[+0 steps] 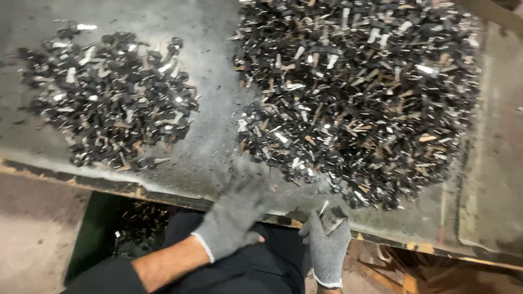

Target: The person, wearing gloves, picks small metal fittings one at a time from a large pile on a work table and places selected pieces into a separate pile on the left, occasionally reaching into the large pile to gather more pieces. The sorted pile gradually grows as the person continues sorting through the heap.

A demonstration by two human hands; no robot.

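My left hand, in a grey knit glove, reaches up over the front edge of the metal table toward the near rim of the big pile. It is motion-blurred, and nothing shows in its fingers. My right hand, also gloved, is at the table's front edge, closed on a small black-headed key with a silver blade. A large pile of black-headed keys covers the right half of the table. A smaller pile of the same keys lies at the left.
A green bin below the table's front edge holds several dark keys. A raised metal lip borders the table at the right. My dark trousers fill the bottom centre. Wooden pieces lie at the lower right.
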